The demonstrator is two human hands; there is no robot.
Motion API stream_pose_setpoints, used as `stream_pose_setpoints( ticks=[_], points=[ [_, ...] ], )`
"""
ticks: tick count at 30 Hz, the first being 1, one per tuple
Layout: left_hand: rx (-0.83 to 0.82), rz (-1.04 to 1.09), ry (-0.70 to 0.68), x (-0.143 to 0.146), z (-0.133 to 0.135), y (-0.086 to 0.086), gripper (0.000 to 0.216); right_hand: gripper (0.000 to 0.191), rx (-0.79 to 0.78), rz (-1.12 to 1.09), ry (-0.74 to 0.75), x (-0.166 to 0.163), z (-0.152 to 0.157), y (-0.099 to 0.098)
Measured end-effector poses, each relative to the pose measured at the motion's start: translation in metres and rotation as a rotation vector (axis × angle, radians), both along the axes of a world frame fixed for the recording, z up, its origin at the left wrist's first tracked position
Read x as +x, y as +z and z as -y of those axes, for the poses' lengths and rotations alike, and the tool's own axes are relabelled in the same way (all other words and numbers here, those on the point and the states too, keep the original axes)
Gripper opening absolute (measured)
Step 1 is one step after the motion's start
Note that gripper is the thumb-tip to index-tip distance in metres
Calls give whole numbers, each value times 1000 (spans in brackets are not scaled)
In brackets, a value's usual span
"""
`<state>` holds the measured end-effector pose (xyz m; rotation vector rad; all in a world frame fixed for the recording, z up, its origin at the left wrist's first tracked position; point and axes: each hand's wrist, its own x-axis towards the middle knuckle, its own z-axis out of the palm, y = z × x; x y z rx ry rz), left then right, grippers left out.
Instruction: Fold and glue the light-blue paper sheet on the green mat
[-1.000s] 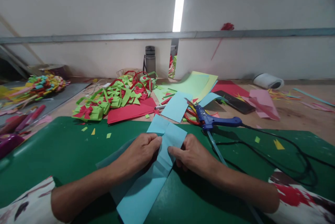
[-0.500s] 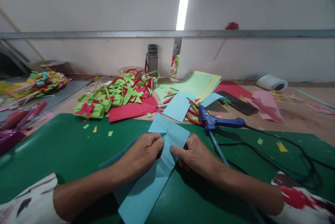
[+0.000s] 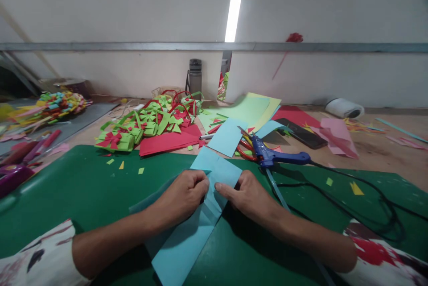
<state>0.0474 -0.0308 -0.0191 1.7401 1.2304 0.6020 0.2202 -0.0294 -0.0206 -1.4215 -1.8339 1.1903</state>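
A long piece of folded light-blue paper (image 3: pixel 189 241) is held between my hands, slanting over the green mat (image 3: pixel 110 196). My left hand (image 3: pixel 192 192) pinches its left side with thumb and curled fingers. On the right edge, my right hand (image 3: pixel 239 190) grips it, thumb on top and fingers partly hidden underneath. Creases run across the paper between my thumbs. Just beyond its far end lies a smaller light-blue sheet (image 3: pixel 225 138). To the right of my right hand rests a blue glue gun (image 3: pixel 267 154) with a light-blue paper strip (image 3: pixel 277 190) beneath it.
Green paper bags with red bows (image 3: pixel 147 121) are heaped behind a red paper sheet (image 3: pixel 167 143). Orange-handled scissors (image 3: pixel 245 150) lie by the glue gun. A black phone (image 3: pixel 302 134), a dark bottle (image 3: pixel 195 78) and a white roll (image 3: pixel 344 108) stand or lie farther back. Black cable (image 3: pixel 364 179) loops on the right.
The view has tilted up slightly. Both hands keep their hold on the blue paper, and my right thumb has shifted slightly left.
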Motion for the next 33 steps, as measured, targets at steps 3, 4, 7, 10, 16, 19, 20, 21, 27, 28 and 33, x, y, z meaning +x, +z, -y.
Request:
stream_pose_setpoints(
  ticks=[3,4,7,10,16,19,20,21,27,28,33],
  points=[
    [-5,0,2,1,0,1,24,37,-12,-10,7,0,-1,0],
    [-7,0,2,1,1,1,24,36,-16,-15,6,-1,-1,0],
    [-14,-4,-2,2,1,4,24,35,-21,-31,-3,-1,0,1],
    [-14,-3,4,2,1,5,25,35,-21,-45,-10,-2,1,1],
    [-21,7,14,2,1,3,22,34,-18,-76,-16,1,0,-4],
    [-41,26,0,3,2,4,19,35,-21,-88,-23,1,-2,-7],
    [-48,32,-2,3,3,5,19,35,-24,-90,-29,1,-2,-7],
    [-55,37,-4,3,3,5,19,36,-26,-91,-37,1,-2,-6],
    [-108,64,-21,3,7,5,16,32,-33,-82,-76,-1,0,0],
    [-111,63,-20,4,7,5,15,32,-34,-79,-79,-1,0,0],
    [-79,55,-5,3,8,8,16,31,-38,-70,-85,-1,0,0]
  ],
)
